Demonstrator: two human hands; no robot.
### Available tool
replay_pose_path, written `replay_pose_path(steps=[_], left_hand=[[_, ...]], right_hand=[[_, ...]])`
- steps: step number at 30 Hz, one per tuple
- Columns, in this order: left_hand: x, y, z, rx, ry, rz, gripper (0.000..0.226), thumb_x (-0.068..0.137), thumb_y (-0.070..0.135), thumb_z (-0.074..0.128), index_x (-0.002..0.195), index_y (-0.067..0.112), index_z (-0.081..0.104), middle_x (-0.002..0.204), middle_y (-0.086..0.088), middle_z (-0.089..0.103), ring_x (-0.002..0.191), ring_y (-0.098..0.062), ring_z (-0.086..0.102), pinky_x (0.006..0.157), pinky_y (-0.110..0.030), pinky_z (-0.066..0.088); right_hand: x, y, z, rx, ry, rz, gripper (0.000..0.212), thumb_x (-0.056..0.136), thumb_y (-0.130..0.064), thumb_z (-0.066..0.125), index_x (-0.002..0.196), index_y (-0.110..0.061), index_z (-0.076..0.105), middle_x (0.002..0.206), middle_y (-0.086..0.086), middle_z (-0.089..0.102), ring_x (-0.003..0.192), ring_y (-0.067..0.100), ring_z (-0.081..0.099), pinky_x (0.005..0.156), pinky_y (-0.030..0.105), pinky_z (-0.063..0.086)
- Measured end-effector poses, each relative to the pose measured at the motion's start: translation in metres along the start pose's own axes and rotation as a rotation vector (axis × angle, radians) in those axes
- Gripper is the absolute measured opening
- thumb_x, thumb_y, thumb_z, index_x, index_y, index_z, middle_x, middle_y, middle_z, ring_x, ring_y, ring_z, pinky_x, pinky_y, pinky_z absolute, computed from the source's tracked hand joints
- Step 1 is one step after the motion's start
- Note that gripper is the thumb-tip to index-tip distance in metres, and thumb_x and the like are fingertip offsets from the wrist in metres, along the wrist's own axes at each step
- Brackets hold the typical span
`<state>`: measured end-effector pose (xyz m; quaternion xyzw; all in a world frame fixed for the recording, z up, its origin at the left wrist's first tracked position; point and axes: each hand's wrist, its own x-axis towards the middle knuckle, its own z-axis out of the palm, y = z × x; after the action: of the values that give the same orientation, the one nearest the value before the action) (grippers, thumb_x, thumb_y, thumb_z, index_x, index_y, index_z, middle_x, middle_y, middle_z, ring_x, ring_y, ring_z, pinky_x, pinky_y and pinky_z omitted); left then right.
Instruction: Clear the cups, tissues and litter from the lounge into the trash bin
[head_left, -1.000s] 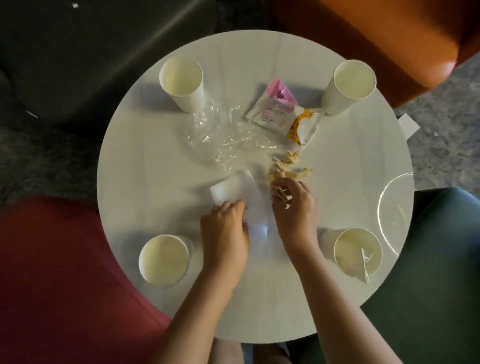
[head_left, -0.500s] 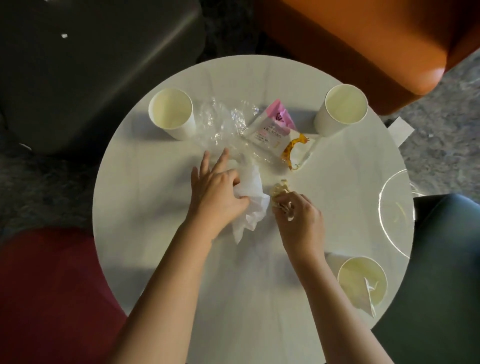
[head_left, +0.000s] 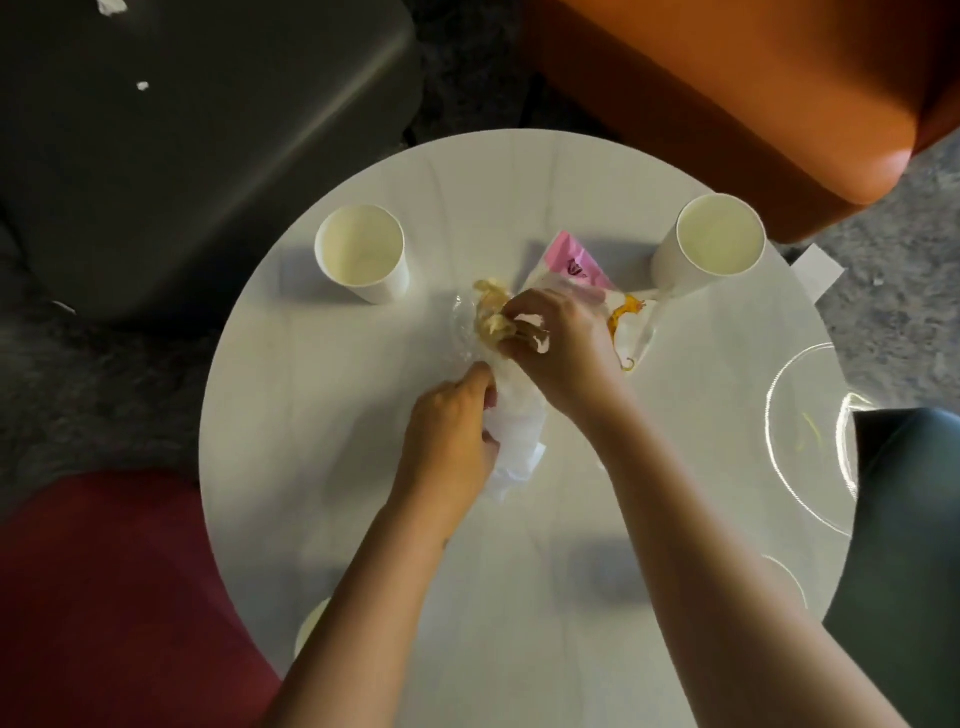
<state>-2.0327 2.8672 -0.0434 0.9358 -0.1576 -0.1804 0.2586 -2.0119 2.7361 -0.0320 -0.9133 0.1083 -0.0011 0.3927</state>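
Since half a second ago, my right hand (head_left: 561, 348) has carried the yellow scraps (head_left: 493, 317) away from me and to the left, and my left hand (head_left: 452, 431) has drawn back from the plastic towards me. The right-hand fingers are curled and pinch the scraps over the crumpled clear plastic wrap (head_left: 462, 322). My left-hand fingers are curled round a bunched white tissue (head_left: 519, 436), which hangs out past my palm just above the round white table (head_left: 291, 415). The two hands nearly touch.

Just beyond my right hand lies a pink-and-white wrapper (head_left: 576, 265) with an orange strip (head_left: 621, 317) beside it. Two white paper cups stand upright at the far side: the far-left cup (head_left: 361, 254) and the far-right cup (head_left: 719, 236). Only the rim of a third cup (head_left: 311, 623) shows by my left forearm. A clear plate (head_left: 810, 436) sits at the table's right edge. An orange seat (head_left: 727, 93), a dark grey seat (head_left: 208, 130), a red seat (head_left: 114, 597) and a dark teal seat (head_left: 909, 519) ring the table.
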Motion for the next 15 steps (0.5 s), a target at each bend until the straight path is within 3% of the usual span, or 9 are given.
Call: replay_pose_path(steps=[2,3,5,7,10,12,15], left_hand=[[-0.008,-0.004,0.001,-0.088,0.013,-0.066,0.032,0.074,-0.001,0.064,0.102,0.012,0.052,0.094,-0.005,0.067,0.085,-0.028,0.062,0.072,-0.028,0.048],[-0.011,-0.005,0.000,-0.137,0.046,-0.098,0.031,0.074,-0.003,0.063,0.097,0.013,0.048,0.089,-0.003,0.064,0.078,-0.025,0.060,0.066,-0.019,0.045],[-0.017,-0.006,-0.002,-0.232,0.144,-0.159,0.040,0.073,-0.002,0.067,0.096,0.018,0.042,0.088,0.001,0.056,0.073,-0.018,0.055,0.061,-0.011,0.037],[-0.021,-0.008,-0.002,-0.266,0.198,-0.192,0.058,0.070,-0.003,0.070,0.117,0.019,0.042,0.106,-0.002,0.052,0.086,-0.021,0.058,0.065,-0.014,0.037],[-0.024,-0.008,-0.002,-0.273,0.127,-0.156,0.096,0.071,-0.007,0.066,0.145,0.032,0.019,0.125,-0.002,0.041,0.096,-0.014,0.052,0.072,-0.016,0.039],[-0.025,-0.008,-0.001,-0.239,0.050,-0.100,0.100,0.073,-0.008,0.063,0.147,0.034,0.010,0.130,-0.001,0.038,0.100,-0.013,0.052,0.076,-0.018,0.041],[-0.023,-0.006,0.003,-0.195,-0.065,-0.080,0.083,0.077,-0.005,0.059,0.145,0.027,0.025,0.131,-0.006,0.042,0.111,-0.022,0.052,0.088,-0.025,0.039]], right_hand=[[-0.006,0.004,0.012,-0.017,-0.089,0.045,0.016,0.078,-0.005,0.064,0.094,-0.004,0.066,0.094,0.008,0.068,0.087,0.025,0.061,0.077,0.033,0.048],[-0.011,0.007,0.016,-0.029,-0.109,0.060,0.017,0.078,-0.004,0.063,0.095,-0.005,0.065,0.095,0.007,0.069,0.089,0.025,0.062,0.077,0.037,0.047],[-0.024,0.011,0.021,-0.033,-0.121,0.053,0.017,0.078,0.001,0.061,0.094,-0.003,0.065,0.093,0.009,0.069,0.087,0.027,0.062,0.073,0.031,0.046],[-0.038,0.012,0.022,-0.013,-0.137,0.058,0.017,0.078,0.003,0.059,0.094,-0.001,0.063,0.089,0.012,0.068,0.083,0.029,0.060,0.068,0.027,0.041],[-0.059,0.013,0.019,0.032,-0.187,0.074,0.015,0.084,-0.003,0.056,0.097,-0.004,0.063,0.087,0.011,0.067,0.080,0.030,0.059,0.070,0.029,0.041],[-0.073,0.014,0.015,0.030,-0.242,0.076,0.018,0.091,-0.012,0.052,0.105,-0.008,0.063,0.097,0.011,0.068,0.091,0.029,0.060,0.080,0.034,0.044],[-0.097,0.017,0.009,-0.041,-0.335,0.076,0.038,0.092,-0.032,0.053,0.126,-0.016,0.054,0.130,0.004,0.056,0.125,0.022,0.045,0.100,0.035,0.030]])
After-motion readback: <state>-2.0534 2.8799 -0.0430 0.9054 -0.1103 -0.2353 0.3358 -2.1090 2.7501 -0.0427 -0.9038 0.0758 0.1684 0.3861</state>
